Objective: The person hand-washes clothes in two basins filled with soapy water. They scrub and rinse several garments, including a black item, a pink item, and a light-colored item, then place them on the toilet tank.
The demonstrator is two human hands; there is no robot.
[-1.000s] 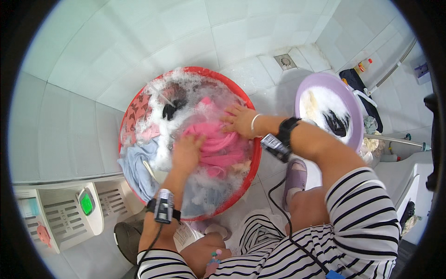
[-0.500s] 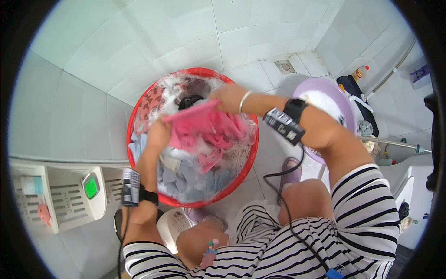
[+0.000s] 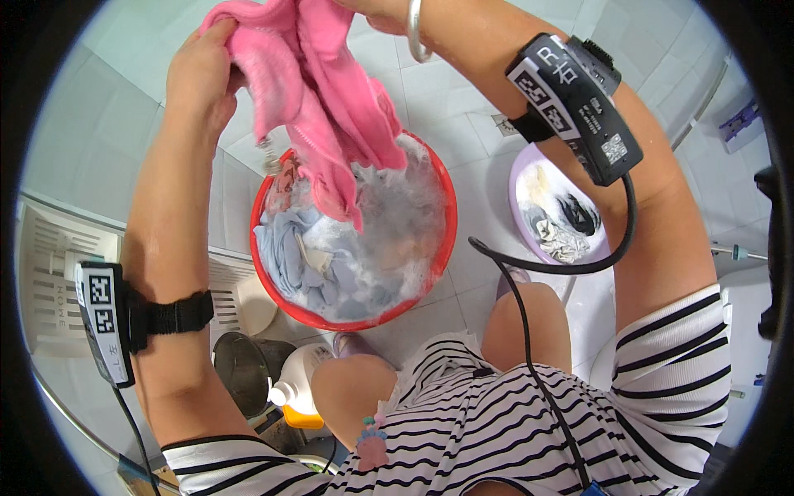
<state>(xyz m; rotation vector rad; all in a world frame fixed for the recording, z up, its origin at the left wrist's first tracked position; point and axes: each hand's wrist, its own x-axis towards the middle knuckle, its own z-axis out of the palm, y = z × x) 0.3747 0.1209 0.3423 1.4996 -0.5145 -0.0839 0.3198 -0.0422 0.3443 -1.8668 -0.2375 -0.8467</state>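
A wet pink garment (image 3: 310, 91) hangs from both my raised hands, above the far side of a round red basin (image 3: 451, 219). My left hand (image 3: 203, 70) is closed on its left edge. My right hand (image 3: 376, 11), partly cut off by the top of the picture, grips the other upper end. The garment's lower end dangles over the basin, where light blue clothes (image 3: 289, 240) lie in foamy water. A patterned reddish cloth (image 3: 284, 183) shows at the basin's left rim, partly hidden behind the garment.
A light purple basin (image 3: 518, 202) with black and white clothes stands to the right. White slatted racks (image 3: 62, 248) line the left wall. Near my left knee are a white jug (image 3: 299, 376) and a dark pot (image 3: 240, 364). A black cable (image 3: 529, 347) crosses my lap.
Both hands have lifted the pink garment up and away from the foamy water, holding it high. It now hangs unfolded above the red basin.
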